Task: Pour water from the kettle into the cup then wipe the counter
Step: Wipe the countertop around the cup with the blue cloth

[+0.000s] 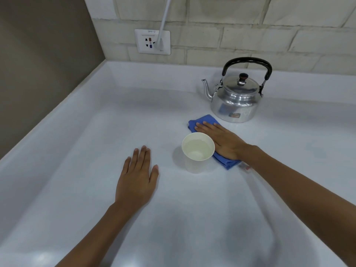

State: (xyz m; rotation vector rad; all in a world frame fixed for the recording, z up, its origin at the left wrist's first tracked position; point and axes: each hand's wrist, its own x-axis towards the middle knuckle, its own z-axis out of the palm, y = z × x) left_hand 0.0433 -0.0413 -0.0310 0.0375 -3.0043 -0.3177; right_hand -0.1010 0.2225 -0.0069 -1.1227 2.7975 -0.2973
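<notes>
Kettle [236,99] was polished metal, round-bodied, lid on with a dark knob, black arched handle standing upright, thin curved spout pointing left. It sat upright at the back right of the white bench [96,132], close to the brick-pattern wall [250,35]. Blue and reddish reflections showed on its lower side.

Cup [197,151] was a white paper one, upright, mid-bench, well in front of the kettle and to its left. Clear water was inside, level some way below the rim.

Cloth [204,122] was blue, folded, lying flat between kettle and cup, running diagonally from just in front of the kettle base down past the right side of the cup. Its near corner stuck out below the wrist. A small pinkish scrap [245,167] lay on the bench just beside that corner; too blurred to identify.

Right hand [221,139] lay palm-down on the cloth, fingers straight and together pointing up-left, grip flat and open, pressing rather than clutching. Forearm came in from the lower right. Palm edge was just beside the cup rim; contact could not be told.

Left hand [137,176] rested palm-down on bare bench left of the cup, apart from it, fingers extended, thumb out to the right, grip open and holding nothing. Forearm came in from the bottom edge.

White socket plate [152,42] on the wall at back left had a white plug and cord [164,16] going up.
</notes>
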